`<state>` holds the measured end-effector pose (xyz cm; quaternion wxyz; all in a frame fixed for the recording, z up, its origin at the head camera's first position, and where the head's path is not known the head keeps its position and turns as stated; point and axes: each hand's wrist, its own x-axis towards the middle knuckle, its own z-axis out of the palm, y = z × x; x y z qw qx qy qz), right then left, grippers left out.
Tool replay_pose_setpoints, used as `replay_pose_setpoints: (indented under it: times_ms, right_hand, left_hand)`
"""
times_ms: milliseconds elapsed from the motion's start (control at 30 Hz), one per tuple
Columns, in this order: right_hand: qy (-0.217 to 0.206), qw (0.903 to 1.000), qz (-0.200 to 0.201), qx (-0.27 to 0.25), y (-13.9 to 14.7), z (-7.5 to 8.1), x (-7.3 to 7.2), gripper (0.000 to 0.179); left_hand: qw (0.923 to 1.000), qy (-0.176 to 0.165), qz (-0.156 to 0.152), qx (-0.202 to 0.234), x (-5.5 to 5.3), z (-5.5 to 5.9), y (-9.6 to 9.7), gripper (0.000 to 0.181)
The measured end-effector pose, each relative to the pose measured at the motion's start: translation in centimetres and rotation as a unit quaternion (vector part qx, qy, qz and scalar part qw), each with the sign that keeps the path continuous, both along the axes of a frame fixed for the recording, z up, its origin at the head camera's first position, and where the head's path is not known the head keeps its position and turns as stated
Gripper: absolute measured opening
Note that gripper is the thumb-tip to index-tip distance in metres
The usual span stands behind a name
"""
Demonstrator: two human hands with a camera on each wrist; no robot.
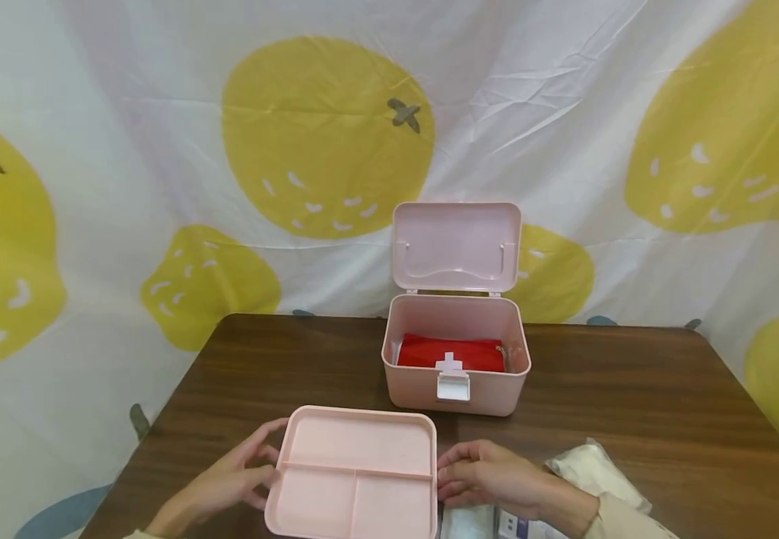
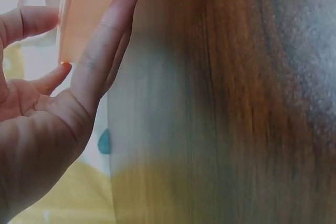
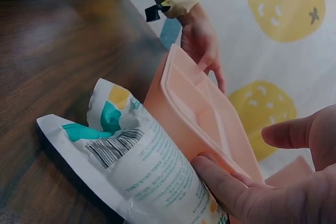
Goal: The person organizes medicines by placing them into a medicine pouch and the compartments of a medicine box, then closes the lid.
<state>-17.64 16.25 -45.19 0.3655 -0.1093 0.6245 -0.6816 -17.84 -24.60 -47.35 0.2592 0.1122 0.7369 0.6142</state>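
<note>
A shallow pink divided tray [image 1: 356, 442] with three compartments is between my two hands at the front of the dark table. My left hand [image 1: 231, 479] holds its left side, with a digit along the tray's outer face in the left wrist view. At the right side my right hand [image 1: 487, 479] holds the tray; in the right wrist view one digit presses its wall and another stands apart in the air. Beyond the tray stands a pink box [image 1: 453, 393], lid [image 1: 457, 247] raised. Inside lies a red pouch [image 1: 423, 352] with a white cross.
A white packet with a barcode [image 3: 126, 142] lies close beside the tray. Near my right forearm is a clear bag with cream-white contents [image 1: 595, 471]. A small white and blue package [image 1: 514, 526] shows under the right wrist. Behind the wooden table [image 1: 282, 359] hangs a lemon-print curtain [image 1: 329, 135].
</note>
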Motion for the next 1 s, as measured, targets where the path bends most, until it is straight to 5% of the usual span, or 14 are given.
replay_pose_setpoints:
  times_ms: [400,1000]
  right_hand:
    - [0.010,0.9992,-0.005,0.039,0.3,0.1,-0.2,0.027]
    - [0.054,0.9926,0.003,0.109,-0.3,1.0,-0.3,0.029]
  left_hand:
    - [0.9947,0.069,0.006,-0.076,-0.7,-0.8,1.2,0.077]
    - [0.9876,0.092,0.024,-0.125,-0.7,-1.5,2.3,0.071]
